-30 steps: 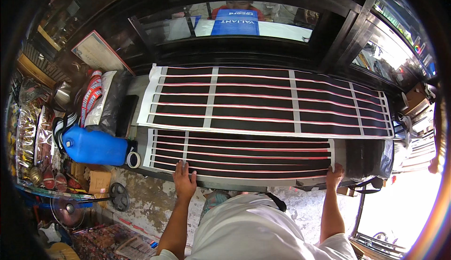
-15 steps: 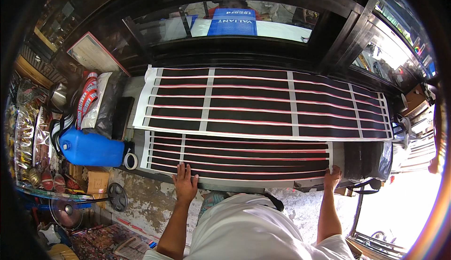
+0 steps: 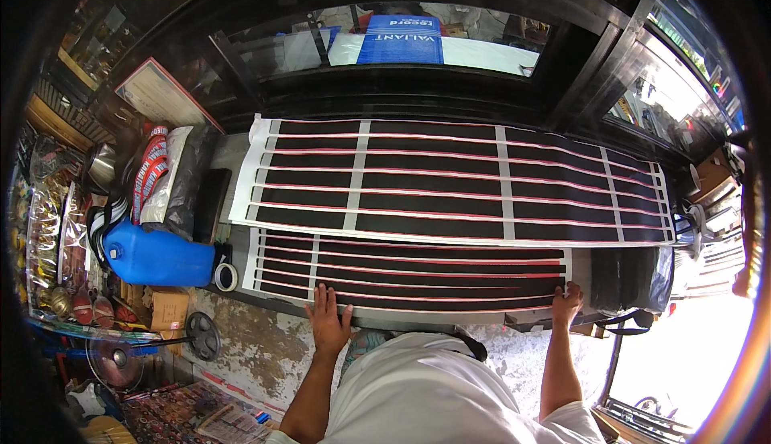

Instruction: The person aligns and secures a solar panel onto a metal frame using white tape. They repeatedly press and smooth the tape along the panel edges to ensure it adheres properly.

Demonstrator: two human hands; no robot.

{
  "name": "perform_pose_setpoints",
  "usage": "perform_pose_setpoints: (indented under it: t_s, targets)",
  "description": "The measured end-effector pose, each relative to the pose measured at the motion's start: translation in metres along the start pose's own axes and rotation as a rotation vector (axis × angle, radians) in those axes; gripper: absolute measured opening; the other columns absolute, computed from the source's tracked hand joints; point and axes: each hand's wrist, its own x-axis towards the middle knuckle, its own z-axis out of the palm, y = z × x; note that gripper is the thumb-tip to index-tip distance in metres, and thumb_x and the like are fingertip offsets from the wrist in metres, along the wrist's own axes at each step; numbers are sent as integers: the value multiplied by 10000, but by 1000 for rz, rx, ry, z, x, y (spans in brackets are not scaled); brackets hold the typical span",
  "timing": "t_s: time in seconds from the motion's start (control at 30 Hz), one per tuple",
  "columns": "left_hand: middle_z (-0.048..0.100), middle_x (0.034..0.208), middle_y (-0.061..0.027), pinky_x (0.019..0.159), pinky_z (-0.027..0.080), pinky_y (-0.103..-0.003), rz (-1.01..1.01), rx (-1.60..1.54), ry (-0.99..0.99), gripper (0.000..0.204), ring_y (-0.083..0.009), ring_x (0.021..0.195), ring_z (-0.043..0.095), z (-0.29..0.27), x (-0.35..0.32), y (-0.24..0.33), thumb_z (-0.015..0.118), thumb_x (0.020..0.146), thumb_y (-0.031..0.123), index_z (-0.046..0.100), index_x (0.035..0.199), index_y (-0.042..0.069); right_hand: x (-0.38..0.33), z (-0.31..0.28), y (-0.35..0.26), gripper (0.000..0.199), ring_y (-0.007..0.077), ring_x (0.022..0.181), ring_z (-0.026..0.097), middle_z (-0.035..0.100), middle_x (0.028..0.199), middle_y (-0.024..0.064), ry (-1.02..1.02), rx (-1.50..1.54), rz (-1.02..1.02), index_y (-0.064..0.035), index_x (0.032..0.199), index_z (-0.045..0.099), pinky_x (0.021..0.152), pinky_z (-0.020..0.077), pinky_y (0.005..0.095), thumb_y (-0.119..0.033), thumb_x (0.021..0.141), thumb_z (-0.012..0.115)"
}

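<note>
Two long black sheets with white and red stripes lie lengthwise on the bench. The near striped sheet (image 3: 401,273) is partly covered along its far side by the larger, far striped sheet (image 3: 426,173), which has pale grey crossbands. My left hand (image 3: 328,321) lies flat at the near sheet's front edge, left of its middle, fingers stretched out and slightly spread. At that sheet's right front corner, my right hand (image 3: 567,305) has its fingers bent together over the edge, pinching it; the thumb is hard to make out.
On the left stand a blue jerrycan (image 3: 161,254) and a roll of tape (image 3: 226,276). A plastic-wrapped black bundle (image 3: 630,278) sits at the bench's right end. Black-framed glass (image 3: 305,46) rises behind the bench. A fan (image 3: 117,359) is low on the left.
My left hand has slid a little to the right along the near sheet's front edge. My right hand keeps to the same corner. The view has shifted slightly.
</note>
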Motion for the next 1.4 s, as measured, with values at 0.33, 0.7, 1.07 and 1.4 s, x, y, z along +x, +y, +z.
perform_pose_setpoints:
  t_s: [0.33, 0.7, 1.07, 1.4]
  targets:
    - [376, 1750, -221, 1291, 131, -748, 2, -21, -3, 645, -409, 1662, 267, -9, 0, -2, 592, 1105, 480, 576, 1565, 29, 0, 2, 11, 411, 397, 1098, 632, 671, 1146, 184, 40, -15, -28, -67, 1271, 699, 986, 499, 539, -114, 890, 843]
    - [356, 1754, -253, 1285, 136, -756, 39, 10, -36, 696, -442, 1652, 277, 1, -2, 7, 607, 1091, 497, 540, 1603, 30, 1, 3, 12, 404, 417, 1128, 643, 679, 1181, 197, 16, -41, -35, -65, 1277, 695, 999, 507, 541, -104, 898, 831]
    - [338, 1768, -236, 1293, 134, -743, 91, -15, -67, 709, -415, 1653, 289, 9, -7, 24, 616, 1085, 526, 534, 1619, 67, -42, -2, -43, 369, 446, 1213, 583, 641, 1216, 213, 31, 51, -269, -44, 1244, 660, 1077, 451, 581, -29, 891, 765]
    - [359, 1763, -223, 1284, 159, -750, 284, -19, -104, 698, -420, 1645, 315, 19, -4, 53, 635, 1080, 541, 567, 1604, 86, -84, -7, -102, 333, 435, 1141, 590, 637, 1190, 208, -89, 101, -449, -16, 1235, 663, 1035, 458, 540, -10, 906, 712]
